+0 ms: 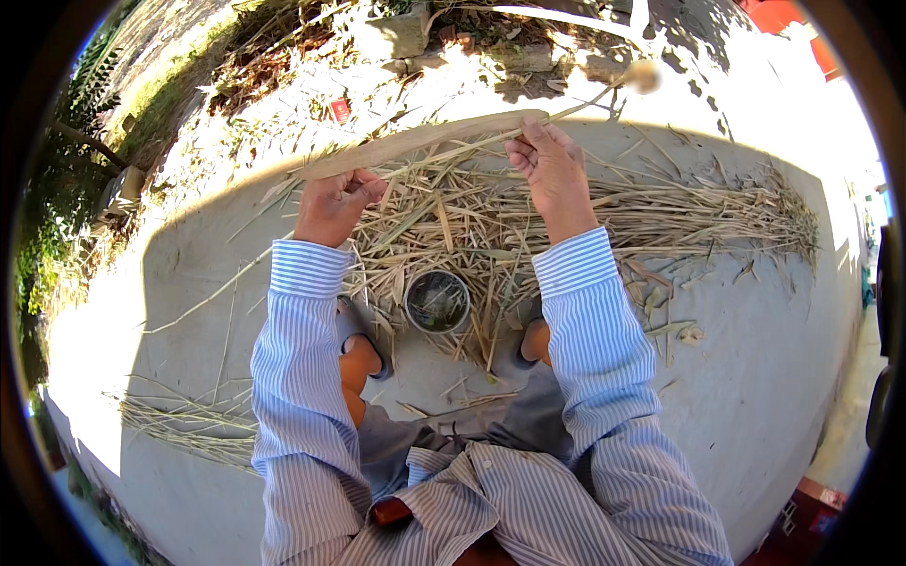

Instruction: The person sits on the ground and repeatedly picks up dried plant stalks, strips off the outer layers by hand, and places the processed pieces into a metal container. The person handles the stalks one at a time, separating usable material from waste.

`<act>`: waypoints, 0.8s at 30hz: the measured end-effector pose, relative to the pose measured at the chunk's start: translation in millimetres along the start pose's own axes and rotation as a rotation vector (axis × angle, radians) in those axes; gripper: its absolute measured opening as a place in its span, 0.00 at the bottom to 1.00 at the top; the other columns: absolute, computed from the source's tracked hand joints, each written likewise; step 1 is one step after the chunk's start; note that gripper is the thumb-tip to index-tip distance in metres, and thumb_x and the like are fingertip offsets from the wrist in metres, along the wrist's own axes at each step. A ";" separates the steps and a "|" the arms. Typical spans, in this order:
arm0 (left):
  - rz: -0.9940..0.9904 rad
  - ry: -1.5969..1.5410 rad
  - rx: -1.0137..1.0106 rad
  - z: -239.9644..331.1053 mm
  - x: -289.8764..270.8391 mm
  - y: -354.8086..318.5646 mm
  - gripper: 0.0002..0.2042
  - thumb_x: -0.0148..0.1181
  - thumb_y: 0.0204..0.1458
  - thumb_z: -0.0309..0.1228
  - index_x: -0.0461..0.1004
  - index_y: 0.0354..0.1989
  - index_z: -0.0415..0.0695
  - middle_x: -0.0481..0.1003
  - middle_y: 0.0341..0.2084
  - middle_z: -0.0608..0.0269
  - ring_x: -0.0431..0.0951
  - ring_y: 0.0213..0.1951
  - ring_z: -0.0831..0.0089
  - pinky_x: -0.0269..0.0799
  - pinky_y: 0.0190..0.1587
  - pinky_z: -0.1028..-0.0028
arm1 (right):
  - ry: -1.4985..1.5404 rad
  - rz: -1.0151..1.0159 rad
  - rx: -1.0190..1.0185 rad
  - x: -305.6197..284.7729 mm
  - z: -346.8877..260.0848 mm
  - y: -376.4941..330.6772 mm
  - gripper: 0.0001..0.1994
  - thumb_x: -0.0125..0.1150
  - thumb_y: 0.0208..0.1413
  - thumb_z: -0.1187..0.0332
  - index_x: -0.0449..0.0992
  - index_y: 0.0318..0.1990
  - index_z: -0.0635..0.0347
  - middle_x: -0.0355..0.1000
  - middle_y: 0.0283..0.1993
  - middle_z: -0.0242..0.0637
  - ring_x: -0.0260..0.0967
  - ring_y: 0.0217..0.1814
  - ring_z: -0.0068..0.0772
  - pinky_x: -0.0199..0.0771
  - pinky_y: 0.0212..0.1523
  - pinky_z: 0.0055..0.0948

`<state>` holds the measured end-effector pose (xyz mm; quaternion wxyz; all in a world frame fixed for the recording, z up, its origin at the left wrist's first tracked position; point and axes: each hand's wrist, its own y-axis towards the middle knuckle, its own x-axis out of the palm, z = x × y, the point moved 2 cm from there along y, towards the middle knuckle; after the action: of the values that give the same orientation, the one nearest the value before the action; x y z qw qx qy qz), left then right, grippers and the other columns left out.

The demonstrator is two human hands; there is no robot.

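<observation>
My left hand (pixel 338 203) is closed at the left end of a long, flat, pale tan strip (pixel 425 140), like a dry leaf sheath or thin slat. Raised slightly higher, my right hand (pixel 552 179) pinches at the strip's other end, with a thin dry stalk (pixel 590 102) passing by its fingertips toward the upper right. A blurred round pale blob (pixel 645 75) shows at that stalk's far end. Beneath both hands spreads a heap of dry straw-coloured stalks (pixel 472 226). Between my feet stands a round bowl (pixel 437 302) with dark liquid inside.
More stalks (pixel 698 217) stretch rightward in a long bundle. A smaller bunch of thin stalks (pixel 193 422) lies at lower left on the grey concrete floor (pixel 755 377). Leaf litter and a stone block (pixel 392 36) border the far side. A small red packet (pixel 340 110) lies there.
</observation>
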<state>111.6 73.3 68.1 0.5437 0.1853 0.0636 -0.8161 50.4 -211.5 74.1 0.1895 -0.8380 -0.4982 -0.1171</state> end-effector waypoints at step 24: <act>-0.079 -0.076 -0.074 1.3 -15.7 -3.8 0.05 0.61 0.54 0.27 0.75 0.32 0.38 0.76 0.22 0.66 0.73 0.26 0.82 0.69 0.31 0.81 | -0.086 0.271 0.002 -37.6 2.0 12.7 0.10 0.59 0.57 0.66 0.73 0.36 0.65 0.72 0.27 0.34 0.67 0.24 0.22 0.67 0.23 0.19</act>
<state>113.3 88.0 74.8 0.5197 0.1310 0.0804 -0.8404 43.7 -245.8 55.3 0.1829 -0.9017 -0.3881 -0.0540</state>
